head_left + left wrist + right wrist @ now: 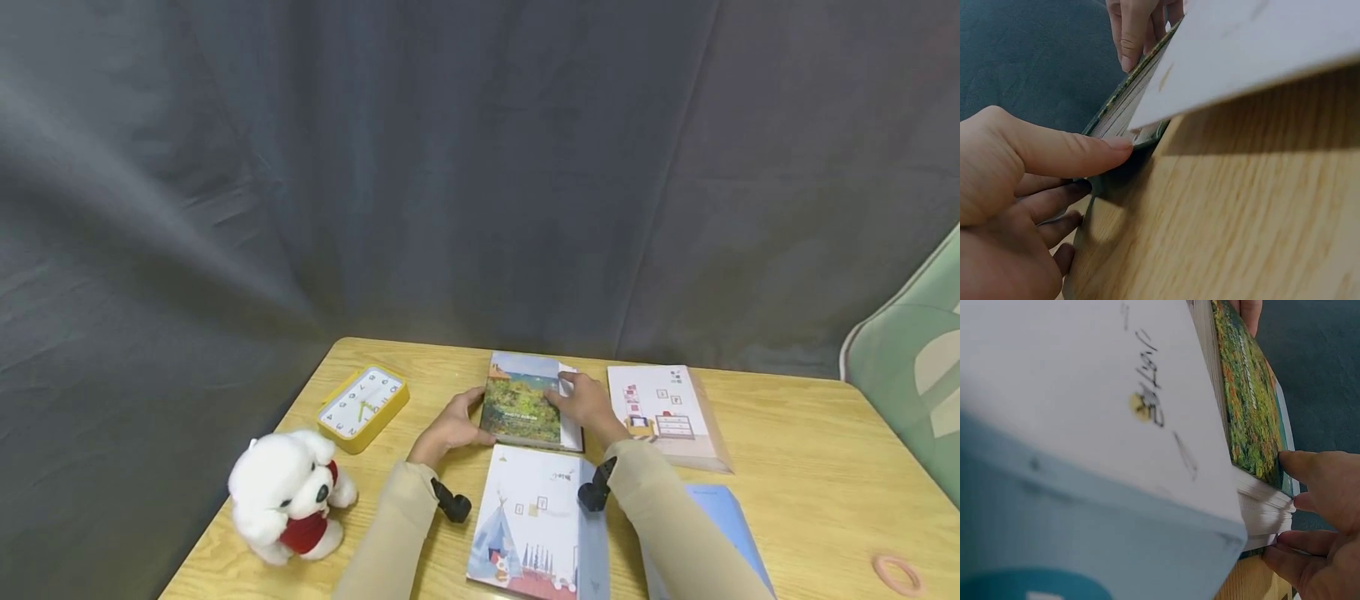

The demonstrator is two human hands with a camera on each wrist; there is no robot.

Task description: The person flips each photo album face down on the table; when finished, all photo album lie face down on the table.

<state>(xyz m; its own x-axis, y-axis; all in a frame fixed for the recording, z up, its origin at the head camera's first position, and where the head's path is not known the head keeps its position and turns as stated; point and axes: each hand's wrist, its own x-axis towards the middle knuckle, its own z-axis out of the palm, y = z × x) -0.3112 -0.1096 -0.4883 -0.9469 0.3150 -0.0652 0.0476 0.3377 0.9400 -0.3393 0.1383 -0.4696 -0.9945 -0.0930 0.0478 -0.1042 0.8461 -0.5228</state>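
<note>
A photo album (pixel 517 400) with a painted landscape cover lies at the back middle of the table. My left hand (pixel 455 423) holds its near left corner, the thumb (pixel 1079 153) at the near page edge and the fingers by the spine. On the right edge, my right hand (pixel 590 406) pinches the album, its thumb on the painted cover (pixel 1250 406) and other fingers lower along the page edges (pixel 1266 512). White pages jut out past the cover on that side. Just in front lies a white book (pixel 525 517) with a tent drawing and a blue-grey strip.
Another white illustrated book (pixel 660 408) lies right of the album. A blue folder-like item (pixel 723 525) is partly under my right forearm. To the left are a yellow clock (pixel 363 408) and a white plush dog (pixel 281 492). A pink ring (pixel 897 575) lies front right.
</note>
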